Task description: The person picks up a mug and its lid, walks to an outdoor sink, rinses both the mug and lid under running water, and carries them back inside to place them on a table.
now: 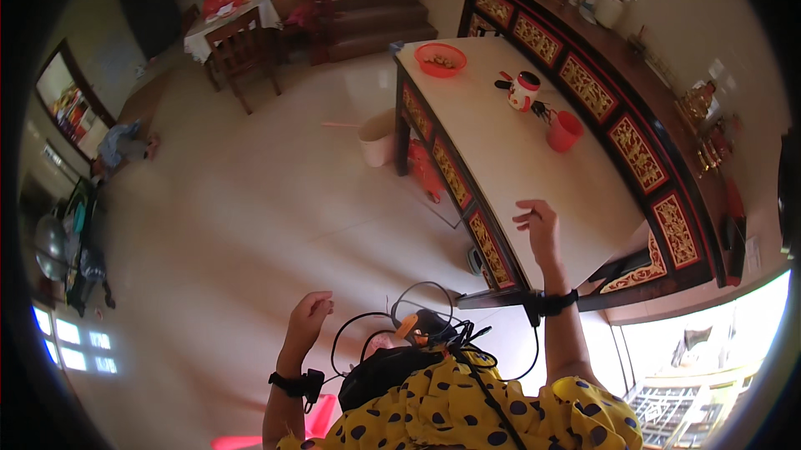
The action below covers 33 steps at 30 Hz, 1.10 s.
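My right hand (541,229) hovers by the near left edge of a long pale-topped table (534,175), its fingers loosely bent and apart, with nothing in them. Lower and to the left, my left hand (310,321) is raised over the tiled floor, loosely curled and apparently holding nothing. Farther along the tabletop are a red plastic cup (565,131), a red-and-white jar-like container (524,91), and dark-handled tools (504,81), too small to name surely. A red basin (440,60) with small brownish items inside sits at the far end.
A carved altar cabinet (589,83) runs along the table's right side, bearing a kettle (611,6) and ornaments. A pale bucket (377,140) stands left of the table. Cables (467,335) loop at my waist. A chair (240,54) and stairs (375,0) are behind.
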Available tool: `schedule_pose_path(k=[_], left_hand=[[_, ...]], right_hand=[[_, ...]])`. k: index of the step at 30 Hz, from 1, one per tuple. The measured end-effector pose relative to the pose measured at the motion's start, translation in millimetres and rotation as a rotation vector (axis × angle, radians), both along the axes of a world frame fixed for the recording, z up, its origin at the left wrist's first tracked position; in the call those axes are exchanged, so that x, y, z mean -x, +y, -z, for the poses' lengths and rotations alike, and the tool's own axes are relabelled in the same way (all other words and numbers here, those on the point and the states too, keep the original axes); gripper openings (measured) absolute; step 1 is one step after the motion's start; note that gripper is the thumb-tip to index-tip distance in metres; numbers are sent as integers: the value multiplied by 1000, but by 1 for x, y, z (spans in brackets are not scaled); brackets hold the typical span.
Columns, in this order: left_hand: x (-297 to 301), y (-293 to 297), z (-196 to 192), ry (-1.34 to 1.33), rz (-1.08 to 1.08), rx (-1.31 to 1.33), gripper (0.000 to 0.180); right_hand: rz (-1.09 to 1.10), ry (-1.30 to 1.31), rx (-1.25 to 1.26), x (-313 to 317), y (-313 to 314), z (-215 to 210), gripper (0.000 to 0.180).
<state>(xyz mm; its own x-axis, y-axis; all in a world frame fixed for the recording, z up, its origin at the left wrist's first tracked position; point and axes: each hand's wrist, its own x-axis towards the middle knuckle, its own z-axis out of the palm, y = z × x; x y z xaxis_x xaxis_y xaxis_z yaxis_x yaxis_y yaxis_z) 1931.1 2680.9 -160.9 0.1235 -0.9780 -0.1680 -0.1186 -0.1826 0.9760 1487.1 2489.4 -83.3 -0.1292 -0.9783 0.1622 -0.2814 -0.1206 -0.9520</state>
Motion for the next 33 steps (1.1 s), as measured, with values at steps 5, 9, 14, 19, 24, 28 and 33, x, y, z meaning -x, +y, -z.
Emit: schedule_pose_path(k=[5,9,14,19,24,28,33], left_hand=[[-14,-78,4,21,74,-57,26],[-9,-146,6,-8,79,-64,26],[-1,-224,-8,-22,75,-96,25],[8,-285,-25,-45,76,-138,25],[-1,-325,-15,-52,127,-154,24],[-13,-362,-19,-55,186,-104,24],[-20,-407,-28,-188,291,-63,24]], right_hand=[[126,-146,-52,7,-94,-1,38],[209,-251,-82,31,-192,17,37],[348,-215,-199,42,-301,21,34],[294,-177,-357,55,-358,13,46],[303,-332,-435,60,-381,26,45],[304,-376,-491,62,-390,29,35],[300,-540,-427,77,-394,44,32]])
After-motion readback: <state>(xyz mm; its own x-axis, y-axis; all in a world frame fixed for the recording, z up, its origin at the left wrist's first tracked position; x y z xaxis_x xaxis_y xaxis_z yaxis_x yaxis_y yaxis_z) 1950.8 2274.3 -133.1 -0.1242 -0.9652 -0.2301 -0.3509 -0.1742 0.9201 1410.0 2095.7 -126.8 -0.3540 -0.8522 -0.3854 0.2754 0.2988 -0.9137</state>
